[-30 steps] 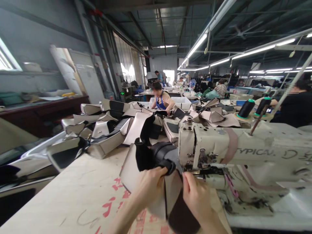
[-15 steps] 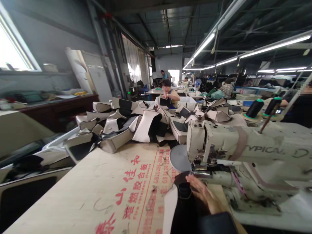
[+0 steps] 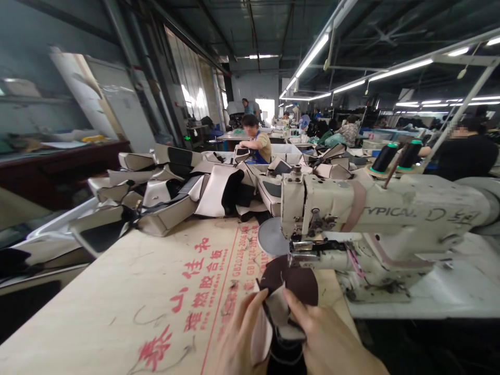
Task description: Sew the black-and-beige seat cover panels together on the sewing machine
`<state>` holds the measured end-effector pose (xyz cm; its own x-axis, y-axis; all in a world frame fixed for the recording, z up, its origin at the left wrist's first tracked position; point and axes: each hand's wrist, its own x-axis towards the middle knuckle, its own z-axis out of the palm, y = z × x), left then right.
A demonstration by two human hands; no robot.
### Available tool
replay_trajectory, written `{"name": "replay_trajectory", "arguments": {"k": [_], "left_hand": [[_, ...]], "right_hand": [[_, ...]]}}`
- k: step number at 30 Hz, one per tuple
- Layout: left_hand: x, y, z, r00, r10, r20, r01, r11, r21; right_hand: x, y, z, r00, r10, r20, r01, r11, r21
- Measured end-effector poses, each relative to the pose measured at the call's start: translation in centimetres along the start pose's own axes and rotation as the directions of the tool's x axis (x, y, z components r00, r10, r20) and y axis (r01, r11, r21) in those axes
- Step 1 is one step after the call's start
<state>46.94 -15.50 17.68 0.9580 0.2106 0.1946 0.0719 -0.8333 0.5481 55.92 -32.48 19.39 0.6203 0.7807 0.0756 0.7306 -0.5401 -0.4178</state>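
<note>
Both hands are at the bottom centre, on a cream and black fabric piece [image 3: 279, 312] with loose threads. My left hand [image 3: 240, 338] grips its left edge between thumb and fingers. My right hand [image 3: 326, 333] pinches the other side, index finger stretched along the folded flap. Just beyond the fingertips lies a dark brown round piece [image 3: 308, 284], below the head of a sewing machine [image 3: 320, 203]. The lower part of the fabric is cut off by the frame.
A plywood board [image 3: 156, 286] with red print covers the table. Behind it is a heap of cream and black sewn pieces [image 3: 167, 208]. A grey disc [image 3: 272, 237] sits beside the machine, near black thread cones [image 3: 385, 158]. A person [image 3: 255, 140] works beyond the heap.
My left hand has come into view and taken hold of the fabric. My right hand has moved down from near the needle area and now grips the piece. The view has shifted right.
</note>
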Motion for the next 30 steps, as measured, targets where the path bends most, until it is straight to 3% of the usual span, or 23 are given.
{"name": "replay_trajectory", "arguments": {"k": [4, 9, 15, 18, 19, 22, 24, 27, 30], "left_hand": [[2.6, 1.2, 1.0, 0.974, 0.105, 0.2, -0.094, 0.993, -0.066], [4.5, 0.7, 1.7, 0.941, 0.167, 0.295, -0.136, 0.983, -0.123], [4.6, -0.1, 0.4, 0.929, 0.109, 0.354, -0.02, 0.969, -0.247], [6.6, -1.3, 0.0, 0.871, 0.099, 0.48, 0.136, 0.892, -0.43], [7.7, -1.6, 0.3, 0.875, 0.069, 0.479, 0.174, 0.879, -0.445], [11.4, -2.0, 3.4, 0.957, -0.051, 0.284, 0.131, 0.954, -0.268], [13.5, -1.8, 6.0, 0.979, -0.057, 0.197, 0.069, 0.996, -0.058], [15.8, -1.8, 8.4, 0.972, -0.033, 0.231, 0.002, 0.991, 0.13], [17.7, -3.2, 7.7, 0.953, 0.0, 0.303, -0.046, 0.988, 0.146]], "right_hand": [[-0.5, 2.4, -1.4, 0.997, -0.026, -0.074, 0.028, 1.0, 0.013], [0.3, 6.0, 0.6, 0.992, 0.072, -0.103, -0.045, 0.968, 0.248], [0.0, 5.3, 0.4, 0.992, -0.001, -0.128, 0.055, 0.908, 0.415], [0.1, 5.0, -0.7, 0.997, -0.045, -0.061, 0.066, 0.919, 0.389], [0.3, 4.8, -1.0, 0.998, -0.053, -0.033, 0.061, 0.926, 0.373], [1.1, 4.5, -1.2, 0.995, -0.092, 0.04, 0.074, 0.945, 0.319], [1.8, 4.6, -0.4, 0.99, -0.129, 0.062, 0.108, 0.957, 0.269], [2.5, 5.9, 2.0, 0.978, -0.201, 0.05, 0.192, 0.971, 0.144], [2.6, 7.6, 4.2, 0.974, -0.227, 0.012, 0.225, 0.971, 0.08]]}}
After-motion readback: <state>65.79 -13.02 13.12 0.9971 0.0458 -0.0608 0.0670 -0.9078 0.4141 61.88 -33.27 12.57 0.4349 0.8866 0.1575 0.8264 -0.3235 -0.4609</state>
